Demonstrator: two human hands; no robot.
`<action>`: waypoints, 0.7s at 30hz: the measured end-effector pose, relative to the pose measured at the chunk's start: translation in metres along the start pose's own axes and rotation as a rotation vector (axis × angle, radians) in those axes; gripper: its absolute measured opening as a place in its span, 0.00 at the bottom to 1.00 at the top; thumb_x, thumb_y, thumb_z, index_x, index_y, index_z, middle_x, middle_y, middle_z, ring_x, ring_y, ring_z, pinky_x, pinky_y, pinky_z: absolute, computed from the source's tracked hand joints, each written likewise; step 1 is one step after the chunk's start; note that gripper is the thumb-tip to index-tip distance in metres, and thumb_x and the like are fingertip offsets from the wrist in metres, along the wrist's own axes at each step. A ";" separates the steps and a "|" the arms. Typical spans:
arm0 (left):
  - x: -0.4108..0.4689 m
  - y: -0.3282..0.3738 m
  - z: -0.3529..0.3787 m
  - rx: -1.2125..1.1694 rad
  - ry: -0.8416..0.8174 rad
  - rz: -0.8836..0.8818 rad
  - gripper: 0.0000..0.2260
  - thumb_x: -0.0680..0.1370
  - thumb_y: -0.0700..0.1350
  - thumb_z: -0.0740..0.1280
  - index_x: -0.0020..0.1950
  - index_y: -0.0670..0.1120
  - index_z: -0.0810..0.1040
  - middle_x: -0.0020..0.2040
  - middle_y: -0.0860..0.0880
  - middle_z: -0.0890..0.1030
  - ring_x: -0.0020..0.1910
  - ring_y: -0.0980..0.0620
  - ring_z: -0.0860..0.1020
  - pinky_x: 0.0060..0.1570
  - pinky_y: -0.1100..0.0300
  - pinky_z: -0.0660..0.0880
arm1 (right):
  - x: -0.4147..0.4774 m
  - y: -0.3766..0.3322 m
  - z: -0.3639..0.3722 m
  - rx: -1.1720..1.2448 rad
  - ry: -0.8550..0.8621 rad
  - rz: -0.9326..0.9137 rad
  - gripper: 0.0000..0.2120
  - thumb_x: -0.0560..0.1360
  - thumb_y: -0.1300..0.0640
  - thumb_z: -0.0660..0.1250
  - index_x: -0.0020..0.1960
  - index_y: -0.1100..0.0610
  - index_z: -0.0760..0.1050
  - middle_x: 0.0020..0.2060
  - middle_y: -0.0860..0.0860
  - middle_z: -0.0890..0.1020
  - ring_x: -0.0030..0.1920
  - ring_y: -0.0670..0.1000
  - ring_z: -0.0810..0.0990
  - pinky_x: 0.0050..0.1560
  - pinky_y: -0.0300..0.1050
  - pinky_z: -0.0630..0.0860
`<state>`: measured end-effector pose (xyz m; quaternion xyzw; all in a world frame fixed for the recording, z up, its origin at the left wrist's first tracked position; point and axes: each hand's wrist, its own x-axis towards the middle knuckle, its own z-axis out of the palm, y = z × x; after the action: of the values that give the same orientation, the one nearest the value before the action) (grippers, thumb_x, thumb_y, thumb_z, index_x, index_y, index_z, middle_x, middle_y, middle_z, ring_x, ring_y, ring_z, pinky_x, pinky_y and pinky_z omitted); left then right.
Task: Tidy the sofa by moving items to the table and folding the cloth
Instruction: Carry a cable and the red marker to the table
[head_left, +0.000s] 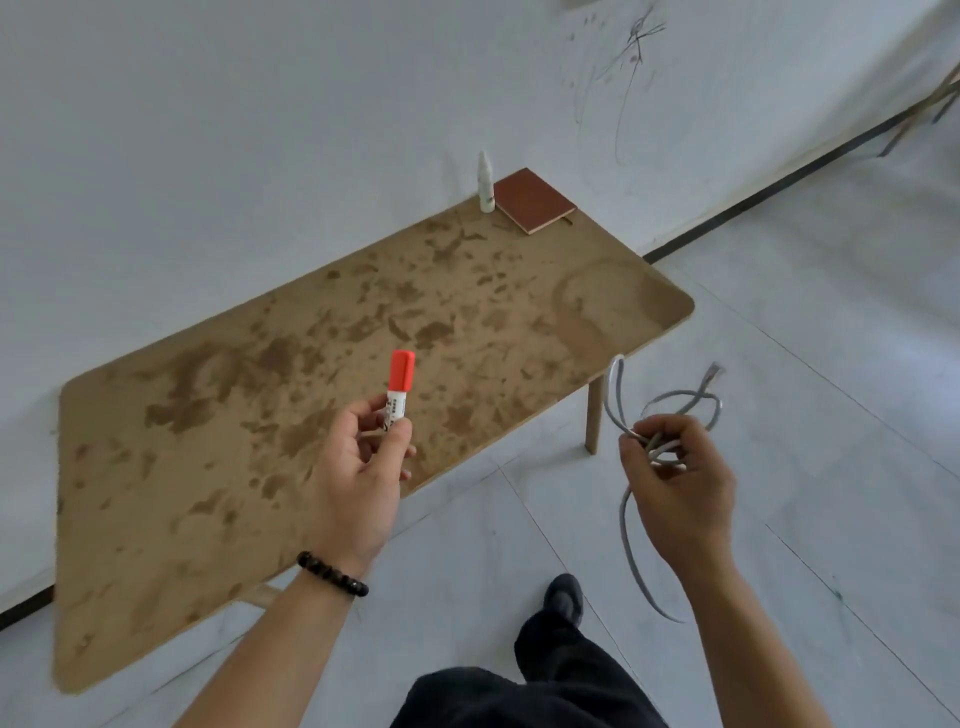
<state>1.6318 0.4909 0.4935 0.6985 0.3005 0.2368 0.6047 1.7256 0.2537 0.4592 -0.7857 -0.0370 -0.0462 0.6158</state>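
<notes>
My left hand holds a white marker with a red cap upright, above the near edge of the stained brown table. My right hand grips a loosely coiled grey cable over the floor, to the right of the table; one cable end hangs down past my wrist. On the table's far corner stand a small white bottle and a brown notebook. No sofa or cloth is in view.
The table stands against a white wall with scribbles on it. A table leg shows near my right hand. Pale floor tiles lie to the right. My dark trouser leg and shoe are below.
</notes>
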 end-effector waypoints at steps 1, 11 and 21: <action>0.019 0.005 0.011 -0.004 0.008 -0.006 0.09 0.79 0.42 0.68 0.55 0.54 0.77 0.42 0.60 0.81 0.39 0.54 0.80 0.38 0.53 0.77 | 0.029 -0.005 0.008 -0.012 -0.029 -0.019 0.14 0.73 0.66 0.73 0.43 0.47 0.76 0.38 0.38 0.80 0.38 0.43 0.78 0.36 0.28 0.73; 0.188 -0.011 0.113 -0.089 0.172 -0.159 0.08 0.80 0.41 0.66 0.57 0.51 0.76 0.39 0.59 0.81 0.37 0.55 0.78 0.33 0.60 0.75 | 0.257 0.004 0.098 -0.232 -0.289 -0.141 0.14 0.71 0.64 0.74 0.43 0.46 0.76 0.38 0.43 0.80 0.38 0.47 0.79 0.39 0.34 0.74; 0.393 -0.067 0.228 -0.032 0.158 -0.416 0.04 0.79 0.47 0.68 0.52 0.52 0.76 0.33 0.57 0.76 0.30 0.58 0.72 0.30 0.56 0.72 | 0.456 0.074 0.204 -0.452 -0.444 -0.028 0.07 0.74 0.58 0.72 0.46 0.48 0.76 0.40 0.42 0.80 0.42 0.43 0.78 0.42 0.47 0.78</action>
<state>2.0590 0.6139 0.3785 0.5911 0.4808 0.1659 0.6260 2.1924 0.4345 0.3931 -0.8929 -0.1700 0.1110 0.4019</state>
